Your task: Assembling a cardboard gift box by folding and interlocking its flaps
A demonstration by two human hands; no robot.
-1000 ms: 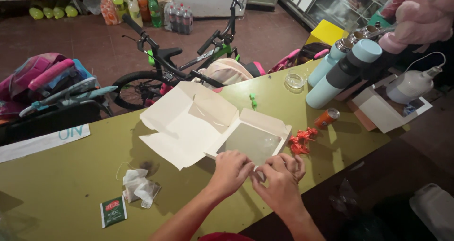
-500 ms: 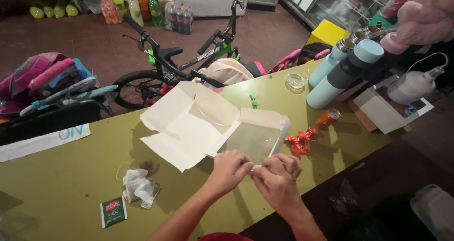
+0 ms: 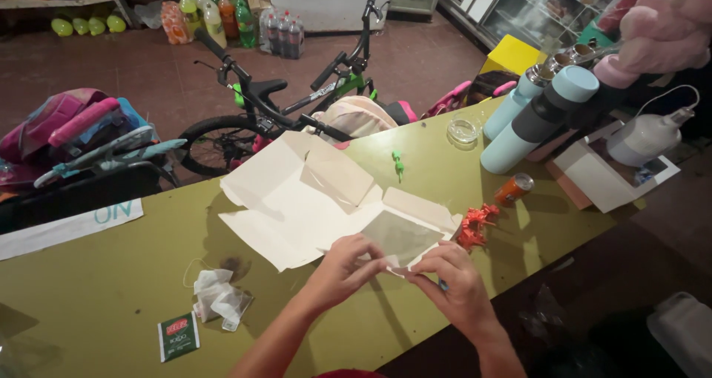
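Note:
A flattened white cardboard box [image 3: 311,192] with a clear window panel lies unfolded on the olive-green counter [image 3: 96,274]. My left hand [image 3: 343,267] pinches the box's near edge just left of the window. My right hand [image 3: 454,281] grips the same edge at the window's near right corner, fingers curled over the flap. A small pile of orange-red bits [image 3: 475,226] lies right beside my right hand.
Crumpled white wrapper [image 3: 216,298] and a small green packet [image 3: 178,336] lie at the left. Pale blue flasks [image 3: 538,118], a glass dish [image 3: 463,131], an orange cap [image 3: 513,188] and a white dispenser bottle [image 3: 647,137] stand at the right. A bicycle [image 3: 282,103] is behind the counter.
Both hands have slid a little along the box's near edge and lifted it slightly; the box has shifted a bit toward the right.

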